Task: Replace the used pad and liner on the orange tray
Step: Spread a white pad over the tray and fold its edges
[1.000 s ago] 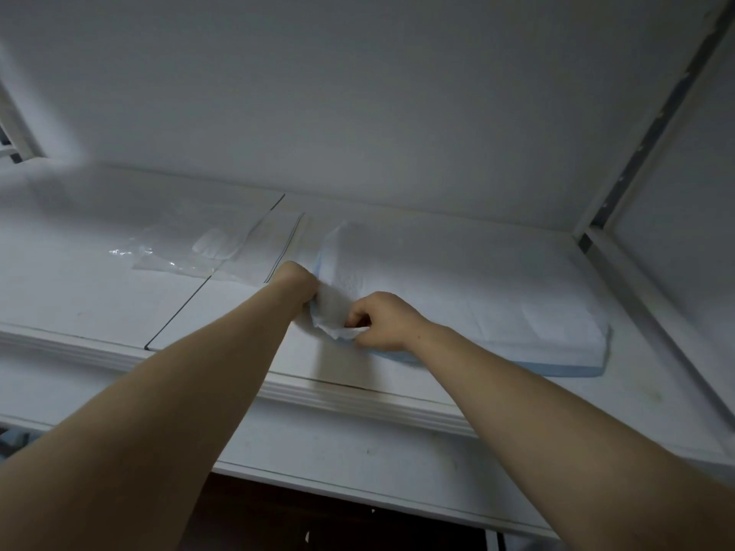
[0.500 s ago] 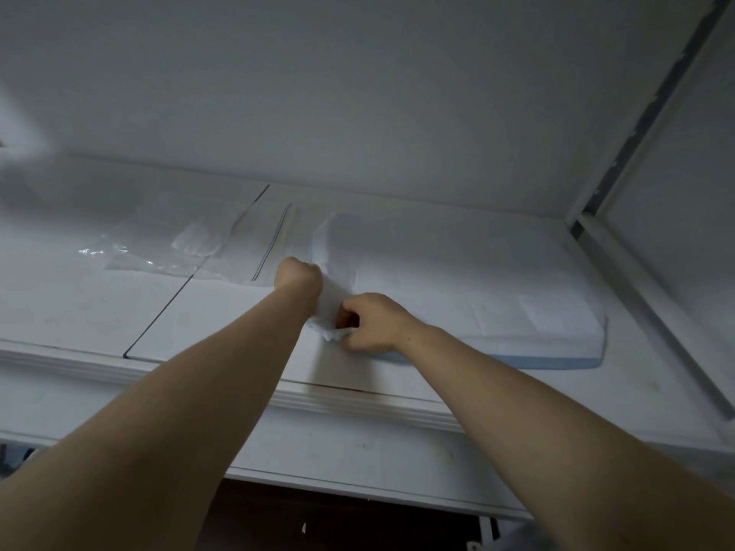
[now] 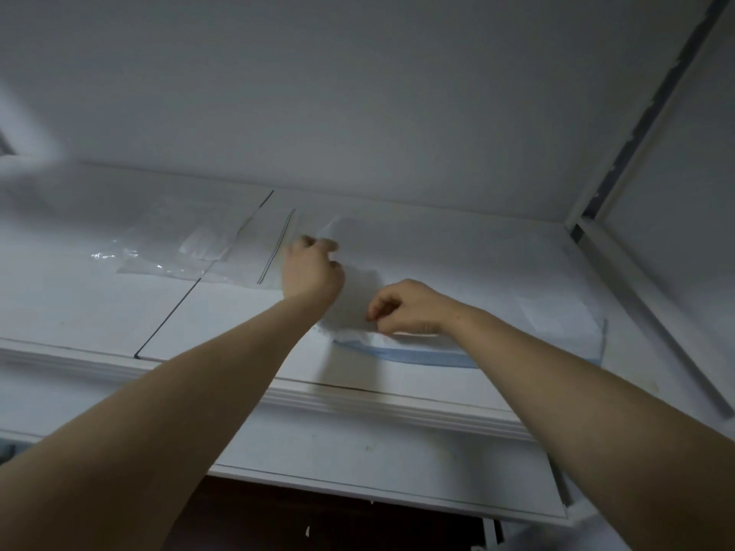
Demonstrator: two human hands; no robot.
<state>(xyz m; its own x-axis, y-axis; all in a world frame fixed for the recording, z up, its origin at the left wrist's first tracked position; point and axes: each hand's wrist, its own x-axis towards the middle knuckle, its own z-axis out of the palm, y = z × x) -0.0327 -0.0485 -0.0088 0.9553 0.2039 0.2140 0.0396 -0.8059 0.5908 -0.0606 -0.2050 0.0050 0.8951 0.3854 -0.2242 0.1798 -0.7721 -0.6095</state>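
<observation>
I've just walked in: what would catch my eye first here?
A left hand and right hand reach up onto a white shelf, pinching the top pad of a blue-edged stack at centre right. Clear plastic bags lie to its left.

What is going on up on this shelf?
A person is reaching up to a white shelf where a stack of white, blue-backed pads lies. The right hand pinches the near edge of the top pad. The left hand, somewhat blurred, seems to grip that pad's left edge farther back. The pad is lifted a little there but not yet off the stack. Clear plastic bags lie to the left. No orange tray is in view.
</observation>
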